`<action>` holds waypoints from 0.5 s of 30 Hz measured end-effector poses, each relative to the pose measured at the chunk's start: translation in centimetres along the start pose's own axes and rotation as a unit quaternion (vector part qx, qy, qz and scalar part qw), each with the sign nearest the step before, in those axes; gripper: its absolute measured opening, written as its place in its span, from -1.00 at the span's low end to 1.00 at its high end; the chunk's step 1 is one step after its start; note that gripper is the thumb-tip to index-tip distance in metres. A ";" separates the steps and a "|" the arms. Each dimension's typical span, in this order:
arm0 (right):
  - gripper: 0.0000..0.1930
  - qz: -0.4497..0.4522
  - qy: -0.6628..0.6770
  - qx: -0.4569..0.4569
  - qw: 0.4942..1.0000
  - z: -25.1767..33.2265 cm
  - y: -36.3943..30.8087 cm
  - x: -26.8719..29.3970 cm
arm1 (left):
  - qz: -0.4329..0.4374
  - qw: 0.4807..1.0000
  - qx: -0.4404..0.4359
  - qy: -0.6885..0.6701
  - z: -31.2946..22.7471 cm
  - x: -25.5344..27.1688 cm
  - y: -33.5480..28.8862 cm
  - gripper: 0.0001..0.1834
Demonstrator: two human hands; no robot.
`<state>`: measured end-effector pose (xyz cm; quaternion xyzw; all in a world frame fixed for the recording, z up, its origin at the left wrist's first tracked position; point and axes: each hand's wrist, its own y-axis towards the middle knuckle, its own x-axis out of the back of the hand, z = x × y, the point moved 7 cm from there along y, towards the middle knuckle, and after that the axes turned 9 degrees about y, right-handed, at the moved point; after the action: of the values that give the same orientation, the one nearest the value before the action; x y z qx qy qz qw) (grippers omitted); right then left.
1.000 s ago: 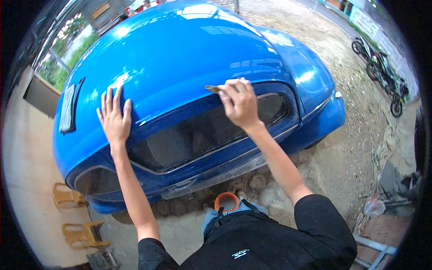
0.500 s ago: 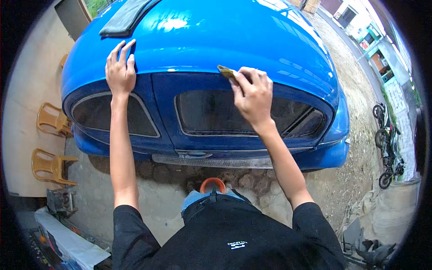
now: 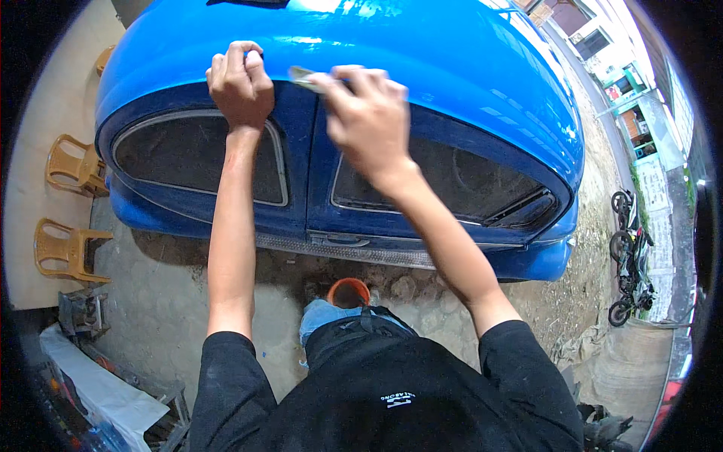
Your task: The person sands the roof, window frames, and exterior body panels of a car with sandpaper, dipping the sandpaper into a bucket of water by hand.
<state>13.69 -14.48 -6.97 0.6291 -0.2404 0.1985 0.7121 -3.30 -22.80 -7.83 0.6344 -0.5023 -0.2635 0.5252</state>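
A blue car [image 3: 452,53] with a glossy roof and duller, darker sides fills the upper view, side-on. My right hand [image 3: 373,128] pinches a small folded olive-yellow piece [image 3: 303,77], thin like sandpaper or cloth, at the roof's lower edge above the door. Motion blurs the hand and the piece. To the left, above the rear side window [image 3: 196,151], my left hand [image 3: 242,89] rests against the roof edge with fingers curled in. Whatever its fingers may hold is hidden.
Behind my left hand, a dark item [image 3: 248,2] lies on the roof. An orange bucket [image 3: 349,283] stands on the ground by my legs. Brown plastic chairs [image 3: 64,245] line the left wall; a motorcycle [image 3: 629,260] is parked at the right.
My right hand has moved left along the roof edge with the folded piece. My left hand's fingers have gone from spread to curled. The view has shifted, leaving less of the dark roof item showing.
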 end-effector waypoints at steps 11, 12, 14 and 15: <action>-0.41 0.010 -0.093 -0.034 0.995 -2.2 -8.0 -0.5 | -0.035 0.998 -0.024 -0.054 -1.2 0.0 0.0 -0.81; -0.39 0.007 -0.093 -0.031 0.995 -1.7 -8.6 -2.4 | -0.032 0.998 -0.018 -0.051 -1.1 -0.1 -0.1 -0.81; -0.45 0.023 -0.062 -0.024 0.998 0.1 -9.5 -4.5 | -0.030 0.999 -0.012 -0.038 -0.9 -0.3 -0.2 -0.80; -0.52 0.033 -0.073 0.009 0.997 0.7 -10.3 -5.1 | -0.017 1.000 -0.011 -0.021 -0.9 -0.4 -0.2 -0.81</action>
<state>15.58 -16.41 -18.18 0.6400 -0.3107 0.1778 0.6799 -2.58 -22.05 -7.81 0.6319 -0.4990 -0.2910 0.5167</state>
